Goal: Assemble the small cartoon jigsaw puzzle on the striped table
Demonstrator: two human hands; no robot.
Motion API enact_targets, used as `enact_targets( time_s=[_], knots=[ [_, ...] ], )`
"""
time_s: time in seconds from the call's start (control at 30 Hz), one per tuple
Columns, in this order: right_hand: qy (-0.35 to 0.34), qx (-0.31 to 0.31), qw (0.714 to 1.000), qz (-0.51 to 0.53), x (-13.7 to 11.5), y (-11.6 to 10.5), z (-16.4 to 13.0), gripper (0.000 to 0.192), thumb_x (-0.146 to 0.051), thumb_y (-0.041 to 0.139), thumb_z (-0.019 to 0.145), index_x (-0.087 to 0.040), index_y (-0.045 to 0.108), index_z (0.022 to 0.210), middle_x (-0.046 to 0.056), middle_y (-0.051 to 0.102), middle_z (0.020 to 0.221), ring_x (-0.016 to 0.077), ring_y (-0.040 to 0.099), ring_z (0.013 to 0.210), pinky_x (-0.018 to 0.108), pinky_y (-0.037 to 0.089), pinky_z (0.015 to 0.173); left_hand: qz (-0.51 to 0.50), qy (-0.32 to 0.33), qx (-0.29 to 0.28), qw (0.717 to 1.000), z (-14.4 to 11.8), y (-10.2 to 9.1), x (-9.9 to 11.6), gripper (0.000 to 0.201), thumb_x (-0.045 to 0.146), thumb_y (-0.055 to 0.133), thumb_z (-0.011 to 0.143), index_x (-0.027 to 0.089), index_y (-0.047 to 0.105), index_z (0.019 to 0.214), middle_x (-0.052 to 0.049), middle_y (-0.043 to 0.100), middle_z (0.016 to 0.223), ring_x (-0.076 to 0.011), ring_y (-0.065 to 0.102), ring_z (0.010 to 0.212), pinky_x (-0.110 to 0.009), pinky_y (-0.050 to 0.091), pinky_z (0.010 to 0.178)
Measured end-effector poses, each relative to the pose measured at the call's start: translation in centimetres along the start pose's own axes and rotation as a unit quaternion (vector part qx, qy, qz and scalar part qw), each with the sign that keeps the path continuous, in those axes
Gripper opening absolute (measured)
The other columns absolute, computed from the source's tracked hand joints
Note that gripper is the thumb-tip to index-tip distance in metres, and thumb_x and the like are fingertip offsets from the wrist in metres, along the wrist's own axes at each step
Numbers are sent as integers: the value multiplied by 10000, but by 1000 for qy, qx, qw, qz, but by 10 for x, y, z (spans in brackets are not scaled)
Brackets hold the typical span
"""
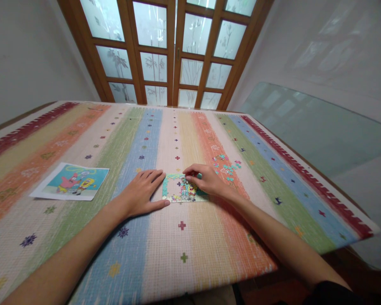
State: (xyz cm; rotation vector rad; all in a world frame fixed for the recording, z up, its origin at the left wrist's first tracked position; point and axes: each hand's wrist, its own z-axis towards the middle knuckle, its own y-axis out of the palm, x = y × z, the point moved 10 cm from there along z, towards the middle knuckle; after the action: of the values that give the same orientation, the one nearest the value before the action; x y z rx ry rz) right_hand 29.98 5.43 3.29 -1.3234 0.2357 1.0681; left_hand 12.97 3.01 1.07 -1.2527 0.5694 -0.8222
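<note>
A partly assembled jigsaw puzzle (174, 198) lies flat on the table, with a teal border, cartoon figures on its right side and a gap left of its middle. My left hand (142, 190) rests on the cloth with fingers spread, its index fingertip and thumb touching the puzzle's left edge. Over the puzzle's upper right, my right hand (206, 180) has thumb and fingers pinched together. Whatever sits between those fingertips is hidden, and the hand covers part of the puzzle. Several loose puzzle pieces (230, 168), mostly teal, are scattered beyond my right hand.
A printed picture (74, 182) of cartoon characters lies on the left. The striped tablecloth (165, 254) covers the table, whose front edge is near me. Wooden doors with frosted glass (154, 65) stand behind the table, and a glass panel (320, 123) is at the right.
</note>
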Motion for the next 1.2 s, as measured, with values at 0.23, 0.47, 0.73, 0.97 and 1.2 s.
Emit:
enact_targets(
  time_s=[0.23, 0.47, 0.73, 0.97, 1.2],
  knots=[
    [-40, 1, 999, -20, -7, 12, 4, 110, -113, 669, 903, -189, 735, 948, 54, 759, 924, 170, 664, 810, 316, 509, 757, -1, -3, -3, 1000, 0, 0, 0, 844, 768, 416, 962, 105, 480, 1481, -228, 558, 1458, -407, 525, 1300, -602, 383, 1095],
    [-128, 42, 988, -81, -23, 6, -3, 123, -168, 608, 979, -203, 726, 985, 76, 753, 945, 222, 641, 924, 397, 510, 852, -1, -1, 0, 1000, 0, 0, 1, 853, 767, 413, 964, 89, 486, 1477, -233, 555, 1459, -409, 517, 1307, -600, 381, 1102],
    [-186, 3, 961, -202, -47, 7, -29, 255, -270, 508, 1053, -184, 746, 1086, 105, 740, 1080, 245, 588, 961, 423, 506, 886, -4, -1, -2, 1000, 0, 0, 1, 848, 765, 421, 961, 94, 493, 1475, -226, 556, 1460, -401, 514, 1307, -581, 388, 1104],
    [-181, -22, 951, -249, -54, 20, -37, 311, -356, 512, 1065, -168, 727, 1186, 115, 741, 1171, 260, 595, 1007, 435, 488, 916, -18, -4, 3, 1000, 0, -1, 0, 834, 749, 447, 959, 102, 496, 1482, -226, 555, 1460, -405, 512, 1309, -596, 382, 1107],
    [-175, -28, 956, -235, -48, 24, -38, 325, -385, 496, 1065, -187, 714, 1203, 126, 733, 1192, 278, 606, 1025, 469, 499, 909, -24, -5, 4, 1000, -1, -3, 1, 818, 744, 470, 952, 128, 496, 1490, -216, 557, 1461, -399, 513, 1318, -583, 385, 1115]
  ],
)
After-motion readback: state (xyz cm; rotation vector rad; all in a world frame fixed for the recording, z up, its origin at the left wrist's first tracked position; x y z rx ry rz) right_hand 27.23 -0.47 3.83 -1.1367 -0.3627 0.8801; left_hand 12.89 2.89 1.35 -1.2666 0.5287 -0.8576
